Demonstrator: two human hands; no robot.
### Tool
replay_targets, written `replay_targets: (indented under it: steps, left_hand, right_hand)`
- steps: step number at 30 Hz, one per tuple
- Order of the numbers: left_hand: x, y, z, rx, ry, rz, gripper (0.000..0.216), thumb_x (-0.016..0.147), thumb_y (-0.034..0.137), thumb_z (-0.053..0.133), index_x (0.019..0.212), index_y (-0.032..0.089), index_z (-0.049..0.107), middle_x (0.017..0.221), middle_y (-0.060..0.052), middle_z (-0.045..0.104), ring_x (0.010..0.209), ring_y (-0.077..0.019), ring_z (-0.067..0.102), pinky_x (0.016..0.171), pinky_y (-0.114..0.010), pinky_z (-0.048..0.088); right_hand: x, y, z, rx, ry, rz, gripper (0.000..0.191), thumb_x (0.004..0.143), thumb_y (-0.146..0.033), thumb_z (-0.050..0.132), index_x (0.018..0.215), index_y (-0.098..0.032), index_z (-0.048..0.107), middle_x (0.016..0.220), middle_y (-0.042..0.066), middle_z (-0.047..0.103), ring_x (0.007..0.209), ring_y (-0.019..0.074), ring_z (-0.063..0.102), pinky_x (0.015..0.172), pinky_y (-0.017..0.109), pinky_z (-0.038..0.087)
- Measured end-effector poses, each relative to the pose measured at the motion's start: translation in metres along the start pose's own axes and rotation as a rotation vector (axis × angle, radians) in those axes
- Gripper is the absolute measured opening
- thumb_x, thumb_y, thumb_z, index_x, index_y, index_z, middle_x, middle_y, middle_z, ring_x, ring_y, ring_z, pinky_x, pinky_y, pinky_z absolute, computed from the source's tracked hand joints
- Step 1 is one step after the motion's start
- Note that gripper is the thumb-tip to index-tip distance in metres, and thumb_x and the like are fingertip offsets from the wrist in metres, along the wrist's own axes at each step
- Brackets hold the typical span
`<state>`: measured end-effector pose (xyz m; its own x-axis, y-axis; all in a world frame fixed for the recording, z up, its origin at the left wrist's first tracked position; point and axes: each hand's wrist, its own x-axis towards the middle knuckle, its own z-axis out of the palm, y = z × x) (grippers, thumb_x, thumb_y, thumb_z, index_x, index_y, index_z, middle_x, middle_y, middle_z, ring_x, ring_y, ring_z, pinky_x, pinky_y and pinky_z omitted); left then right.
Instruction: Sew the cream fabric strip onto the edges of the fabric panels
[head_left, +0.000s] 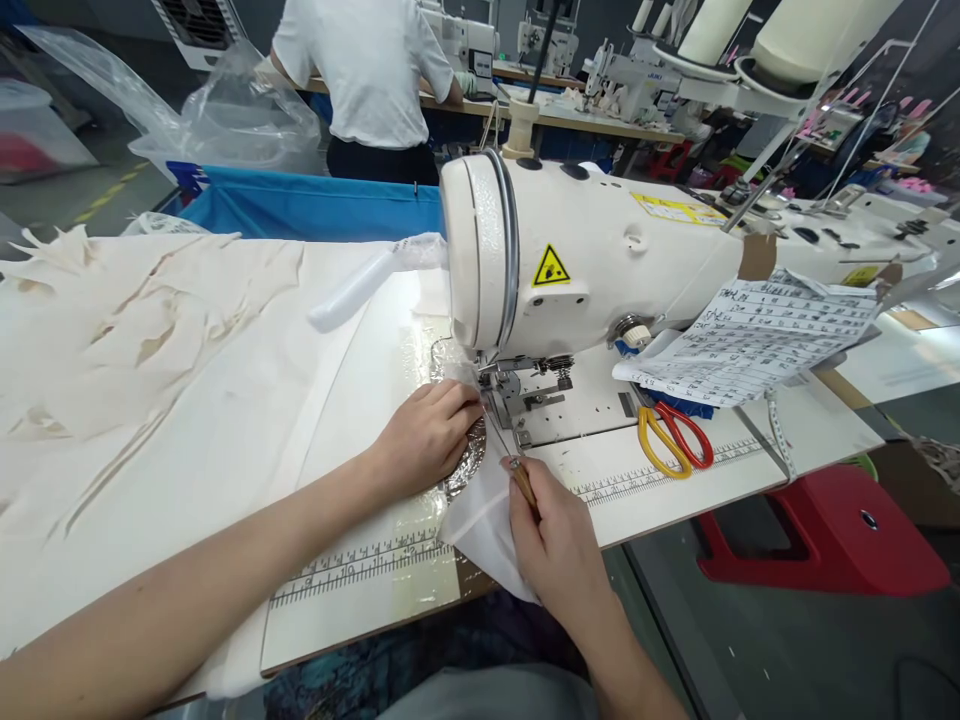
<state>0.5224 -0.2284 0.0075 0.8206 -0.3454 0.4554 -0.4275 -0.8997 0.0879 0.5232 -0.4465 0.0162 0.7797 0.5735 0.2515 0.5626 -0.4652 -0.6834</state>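
White fabric (491, 525) lies under the needle area of a white sewing machine (585, 250) and hangs over the table's front edge. My left hand (431, 435) presses down just left of the presser foot (491, 380), fingers bent together at the fabric's edge; whether they pinch it is hidden. In my right hand (555, 525) is an awl (523, 482) with a wooden handle. Its thin metal shaft points up and left toward the presser foot, over the fabric.
Cream fabric pieces (97, 340) are heaped on the left. Scissors (675, 440) with red and yellow handles lie right of the needle, near handwritten sheets (750, 335). A printed ruler (360, 565) runs along the front edge. A red stool (825, 540) stands lower right; a person (367, 75) works behind.
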Motion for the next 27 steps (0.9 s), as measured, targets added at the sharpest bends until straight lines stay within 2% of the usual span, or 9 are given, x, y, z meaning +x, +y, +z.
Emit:
replay_targets:
  steps: [6,10,13,18,21,24,27]
  left_hand:
    - [0.001,0.000,0.002,0.062,-0.038,-0.032,0.037,0.096,0.013,0.039,0.122,0.007,0.064,0.115,-0.019,0.062,0.100,-0.0288,0.059,0.078,-0.043,0.056]
    - [0.000,-0.001,0.007,0.060,0.000,-0.035,0.036,0.094,0.014,0.041,0.120,0.006,0.064,0.110,-0.018,0.061,0.096,-0.0278,0.057,0.079,-0.043,0.056]
    - [0.006,0.000,0.006,0.058,-0.010,-0.035,0.031,0.092,0.015,0.044,0.112,0.006,0.066,0.105,-0.018,0.061,0.091,-0.0271,0.056,0.079,-0.042,0.056]
    - [0.025,0.007,-0.004,0.104,-0.182,-0.163,0.022,0.094,0.013,0.045,0.088,0.013,0.066,0.091,-0.014,0.063,0.083,-0.0249,0.057,0.064,-0.034,0.052]
    - [0.027,0.006,-0.003,0.030,-0.119,-0.312,0.022,0.095,0.014,0.045,0.088,0.015,0.065,0.088,-0.011,0.065,0.082,-0.0233,0.060,0.059,-0.031,0.050]
    - [0.022,-0.004,0.002,-0.198,0.031,-0.407,0.023,0.095,0.025,0.047,0.086,0.018,0.067,0.090,-0.008,0.068,0.086,-0.0227,0.063,0.070,-0.035,0.054]
    - [0.017,-0.012,0.005,-0.411,0.072,-0.433,0.024,0.092,0.033,0.052,0.081,0.020,0.069,0.090,-0.006,0.070,0.089,-0.0223,0.064,0.080,-0.038,0.054]
  right_hand:
    - [0.000,-0.001,0.007,0.000,0.047,-0.089,0.029,0.099,-0.016,0.039,0.120,-0.016,0.059,0.106,0.011,0.076,0.087,0.0227,0.074,0.067,0.029,0.056]
    - [0.000,-0.018,0.001,0.126,0.064,-0.240,0.031,0.097,-0.012,0.041,0.123,-0.018,0.057,0.105,0.009,0.075,0.092,0.0191,0.072,0.076,0.026,0.057]
    - [0.002,-0.034,-0.003,0.187,0.079,-0.318,0.030,0.097,-0.013,0.043,0.122,-0.018,0.056,0.097,0.007,0.073,0.086,0.0182,0.070,0.076,0.026,0.057]
    - [-0.002,-0.049,-0.001,0.192,0.099,-0.390,0.030,0.096,-0.012,0.040,0.121,-0.014,0.057,0.097,0.010,0.073,0.087,0.0201,0.070,0.076,0.028,0.056]
    - [-0.009,-0.042,0.001,0.099,0.121,-0.331,0.030,0.098,-0.012,0.038,0.121,-0.013,0.058,0.097,0.011,0.075,0.085,0.0211,0.073,0.072,0.029,0.056]
    - [-0.012,-0.021,0.000,-0.103,0.151,-0.185,0.029,0.102,-0.018,0.039,0.122,-0.011,0.058,0.096,0.012,0.078,0.075,0.0219,0.074,0.063,0.028,0.054]
    - [-0.007,-0.001,0.001,-0.300,0.132,-0.045,0.032,0.102,-0.022,0.043,0.128,-0.010,0.058,0.096,0.012,0.079,0.071,0.0228,0.075,0.058,0.028,0.050]
